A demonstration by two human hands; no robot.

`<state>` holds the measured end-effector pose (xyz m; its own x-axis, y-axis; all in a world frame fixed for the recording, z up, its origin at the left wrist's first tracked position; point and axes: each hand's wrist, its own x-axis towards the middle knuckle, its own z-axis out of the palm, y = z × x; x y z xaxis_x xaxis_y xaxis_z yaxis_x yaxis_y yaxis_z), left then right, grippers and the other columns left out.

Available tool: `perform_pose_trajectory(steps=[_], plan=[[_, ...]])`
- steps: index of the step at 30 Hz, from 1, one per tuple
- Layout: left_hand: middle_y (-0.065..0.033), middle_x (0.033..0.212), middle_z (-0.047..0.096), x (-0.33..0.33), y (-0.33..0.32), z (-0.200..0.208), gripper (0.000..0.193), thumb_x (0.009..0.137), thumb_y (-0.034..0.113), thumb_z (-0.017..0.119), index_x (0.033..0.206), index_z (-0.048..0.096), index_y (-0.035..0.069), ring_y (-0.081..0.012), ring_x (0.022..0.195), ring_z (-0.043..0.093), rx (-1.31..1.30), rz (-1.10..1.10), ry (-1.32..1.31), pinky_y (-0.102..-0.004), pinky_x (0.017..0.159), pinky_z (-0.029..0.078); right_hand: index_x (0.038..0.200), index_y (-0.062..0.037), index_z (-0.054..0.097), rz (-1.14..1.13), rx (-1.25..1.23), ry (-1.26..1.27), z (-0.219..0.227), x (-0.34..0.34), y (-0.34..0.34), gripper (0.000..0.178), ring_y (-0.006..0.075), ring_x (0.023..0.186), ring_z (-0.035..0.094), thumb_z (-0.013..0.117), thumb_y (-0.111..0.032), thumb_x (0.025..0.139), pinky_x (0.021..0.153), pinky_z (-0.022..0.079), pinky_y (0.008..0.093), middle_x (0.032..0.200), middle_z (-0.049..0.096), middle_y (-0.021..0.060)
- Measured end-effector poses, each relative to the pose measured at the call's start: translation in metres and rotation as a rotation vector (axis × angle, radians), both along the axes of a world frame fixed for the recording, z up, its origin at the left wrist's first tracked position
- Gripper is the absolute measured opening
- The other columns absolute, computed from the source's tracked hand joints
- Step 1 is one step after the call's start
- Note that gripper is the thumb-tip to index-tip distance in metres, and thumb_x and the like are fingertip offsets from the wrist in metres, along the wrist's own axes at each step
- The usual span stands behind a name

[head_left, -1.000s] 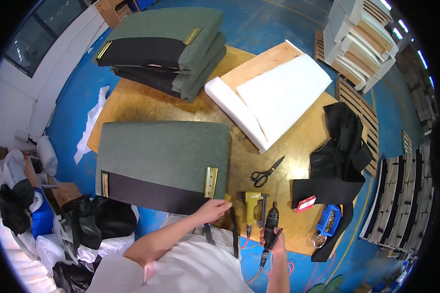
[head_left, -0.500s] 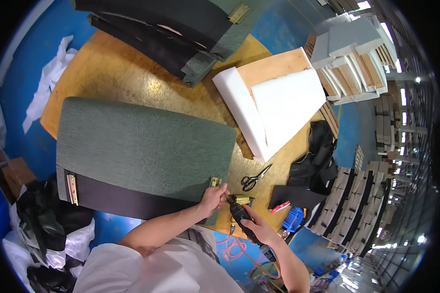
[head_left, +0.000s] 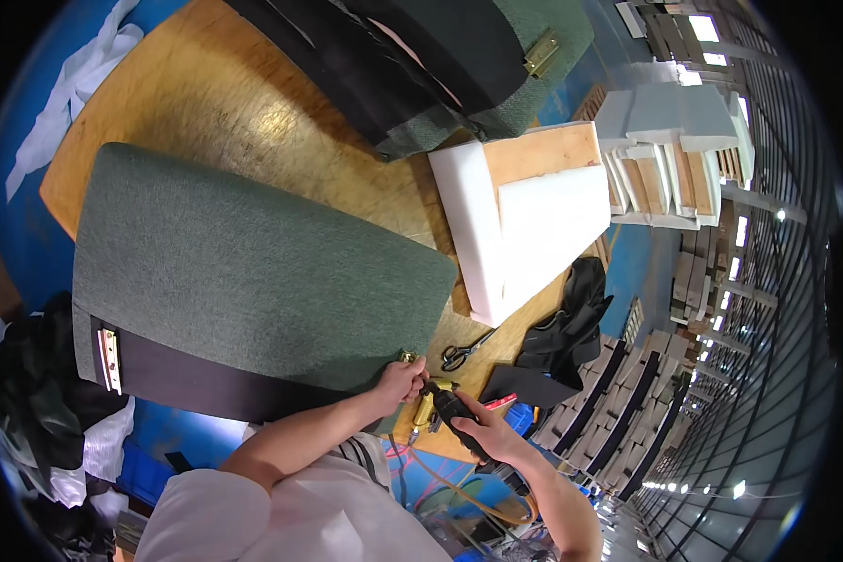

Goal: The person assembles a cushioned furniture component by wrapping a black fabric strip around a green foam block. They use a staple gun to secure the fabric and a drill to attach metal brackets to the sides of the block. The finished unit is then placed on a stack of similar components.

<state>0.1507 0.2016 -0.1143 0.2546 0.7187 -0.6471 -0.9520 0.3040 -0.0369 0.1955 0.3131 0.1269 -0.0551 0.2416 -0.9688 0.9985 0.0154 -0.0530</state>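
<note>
My right hand [head_left: 485,429] is wrapped round a black power screwdriver [head_left: 451,407], whose tip points toward my left hand. My left hand [head_left: 401,384] is closed in a pinch by that tip; whatever lies between its fingers is too small to make out. Just beyond those fingers, a brass-coloured metal bracket [head_left: 407,357] sits at the right end of a dark green upholstered panel [head_left: 253,272]. A similar bracket [head_left: 110,361] is fixed near the panel's left end, on its black fabric strip [head_left: 197,382]. Beside the screwdriver lies a yellow air tool [head_left: 423,412].
Black-handled scissors [head_left: 461,356] lie on the wooden table [head_left: 206,112]. Behind them stands a white foam-covered piece [head_left: 543,229] with bare wood. Another upholstered panel [head_left: 440,66] lies at the back. Black fabric [head_left: 567,318] rests to the right, and a dark heap [head_left: 42,375] is at lower left.
The view has shifted and turned, so the panel appears lower left and larger. Both hands stay together by the right bracket, with the screwdriver still in my right hand.
</note>
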Motion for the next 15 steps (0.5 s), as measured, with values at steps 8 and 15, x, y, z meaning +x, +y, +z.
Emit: perform_pose_trajectory(steps=[8,15], plan=[[0.0037,0.062,0.046,0.002,-0.002,-0.008,0.040,0.108,0.045,0.052,0.091,0.058,0.009,-0.0090,0.050,0.040,0.034,0.004,-0.055,-0.0272,0.045,0.031,0.157,-0.0104,0.039,0.054,0.016,-0.045,0.000,-0.011,-0.001,0.072,0.0101,0.067,0.056,0.065,-0.041,0.097,0.055,0.045,0.0284,0.087,0.063,0.0055],[0.0031,0.064,0.045,0.003,0.000,-0.015,0.040,0.109,0.047,0.047,0.091,0.054,0.011,-0.0090,0.052,0.039,0.041,0.084,-0.149,-0.0266,0.046,0.030,0.150,-0.0065,0.044,0.377,0.083,0.066,-0.033,-0.010,0.007,0.067,0.0220,0.075,0.068,0.062,-0.044,0.097,0.065,0.052,0.0362,0.092,0.070,0.0155]])
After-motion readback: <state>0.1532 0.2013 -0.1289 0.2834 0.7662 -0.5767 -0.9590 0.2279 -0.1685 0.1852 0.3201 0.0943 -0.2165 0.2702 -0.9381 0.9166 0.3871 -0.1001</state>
